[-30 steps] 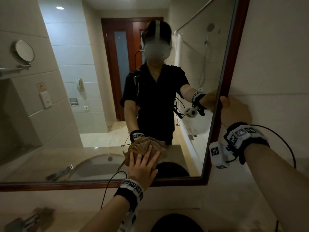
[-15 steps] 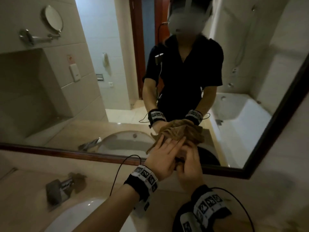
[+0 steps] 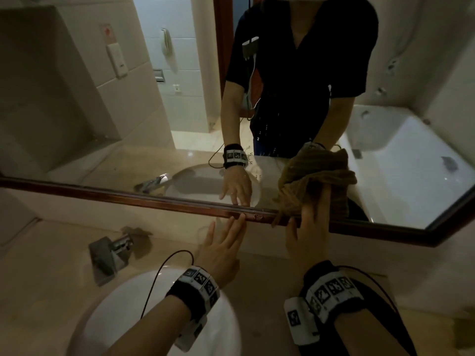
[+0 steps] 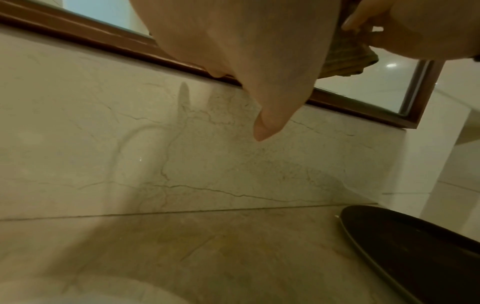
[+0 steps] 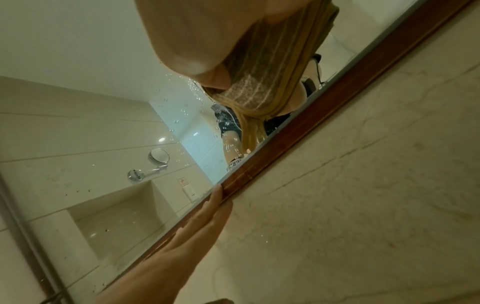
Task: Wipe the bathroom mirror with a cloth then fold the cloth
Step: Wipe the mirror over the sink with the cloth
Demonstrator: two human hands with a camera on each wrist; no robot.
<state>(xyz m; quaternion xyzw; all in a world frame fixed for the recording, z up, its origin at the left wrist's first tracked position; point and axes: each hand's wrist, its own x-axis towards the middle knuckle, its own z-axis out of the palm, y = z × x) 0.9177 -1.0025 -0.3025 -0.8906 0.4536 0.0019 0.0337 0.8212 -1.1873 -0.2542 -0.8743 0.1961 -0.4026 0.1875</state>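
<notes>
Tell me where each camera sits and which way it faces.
Head: on the head, looking down at the wood-framed mirror; left hand and right hand show.
Left wrist: under the left hand, facing the marble wall; palm shows.
Right wrist: under the right hand, facing up the mirror; palm shows.
Shared: both wrist views catch the brown ribbed cloth and the other hand.

Below me sits 1 white sink [image 3: 123, 299], faucet [image 3: 113, 250] behind it on the marble counter [image 3: 51, 265]; 1 dark dish [image 4: 415, 246] lies right.
</notes>
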